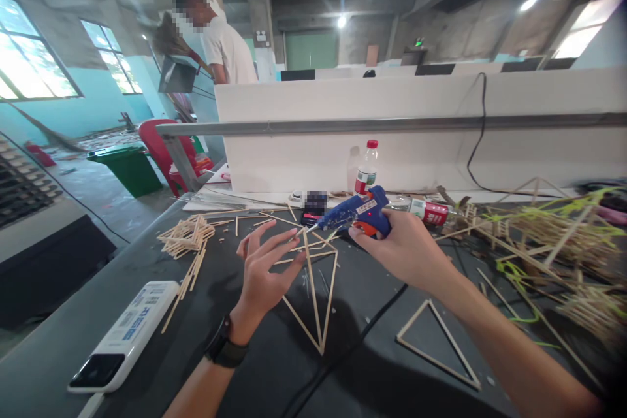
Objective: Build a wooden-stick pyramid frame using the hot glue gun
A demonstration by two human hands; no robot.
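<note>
My right hand (409,248) is wrapped round a blue hot glue gun (360,210) with an orange trigger. The gun's nozzle points left and down at the top of a frame of thin wooden sticks (314,294), which comes to a point towards me. My left hand (267,271), wearing a dark wristband, has its fingers stretched out and apart beside the upper end of this frame. Whether its fingertips touch the sticks, I cannot tell. A separate triangle of sticks (453,345) lies flat below my right forearm.
Loose sticks (187,235) are piled at left, near a white power bank (125,336). A bottle (367,170) stands at the back; another bottle (428,211) lies beside it. Stick structures (563,235) crowd the right. A black cable (362,333) crosses the table. Behind the partition stands a person (230,46).
</note>
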